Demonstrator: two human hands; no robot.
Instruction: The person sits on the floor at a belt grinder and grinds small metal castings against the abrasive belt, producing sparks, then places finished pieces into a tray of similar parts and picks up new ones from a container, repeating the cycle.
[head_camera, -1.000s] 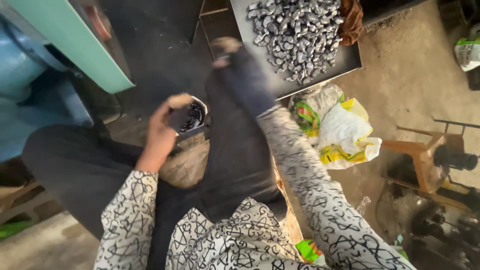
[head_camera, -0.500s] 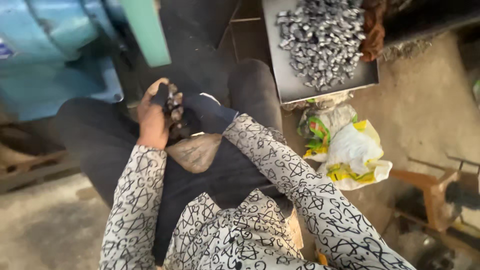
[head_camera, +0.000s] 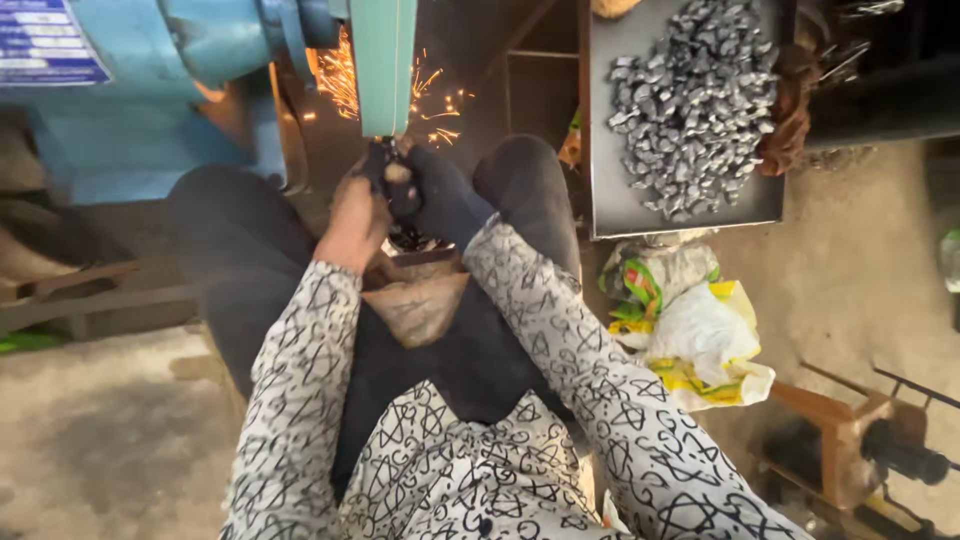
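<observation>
My left hand (head_camera: 355, 215) and my right hand (head_camera: 435, 195), the right in a dark glove, meet just under the green sanding belt (head_camera: 385, 60) of a blue grinding machine (head_camera: 130, 90). Together they pinch a small dark metal piece (head_camera: 385, 165) against the belt. Orange sparks (head_camera: 345, 75) fly up to the left of it. A brown cloth (head_camera: 415, 300) lies on my lap between my knees, with a few small dark parts at its top edge.
A dark metal tray (head_camera: 610, 200) heaped with several small grey metal parts stands at the upper right. Below it lie crumpled white, yellow and green plastic bags (head_camera: 690, 330). A wooden stand (head_camera: 840, 440) is at the lower right, on the concrete floor.
My right hand came back from the tray side to join the left hand. Both rose from my lap to the belt, and sparks now fly. The view swung left toward the machine.
</observation>
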